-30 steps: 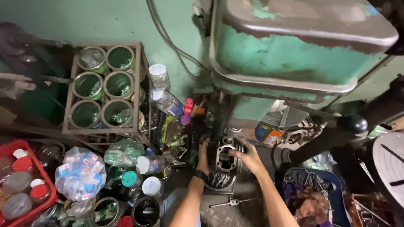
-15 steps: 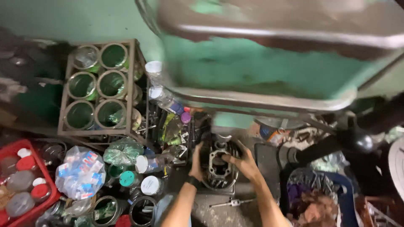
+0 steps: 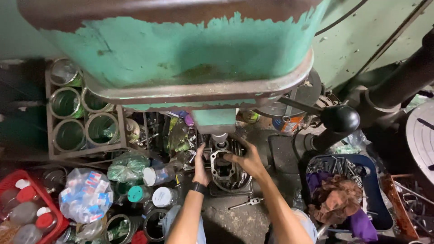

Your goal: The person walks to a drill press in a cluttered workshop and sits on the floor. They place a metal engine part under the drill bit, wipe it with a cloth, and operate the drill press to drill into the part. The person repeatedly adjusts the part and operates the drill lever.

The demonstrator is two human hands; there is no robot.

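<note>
Both hands are on the finned metal engine part (image 3: pixel 224 169), which sits dead centre on the drill press table under the green machine head (image 3: pixel 181 49). The left hand (image 3: pixel 200 163) grips its edge at about 9 o'clock, fingers wrapped against the fins. The right hand (image 3: pixel 246 159) clamps it from roughly 2 o'clock, fingers curled over the top rim. A small metal tool (image 3: pixel 246 203) lies just off the part at 5 o'clock.

single head cam, looks steeply down, close under green machine head (image 3: pixel 181 49), workbench below
</note>
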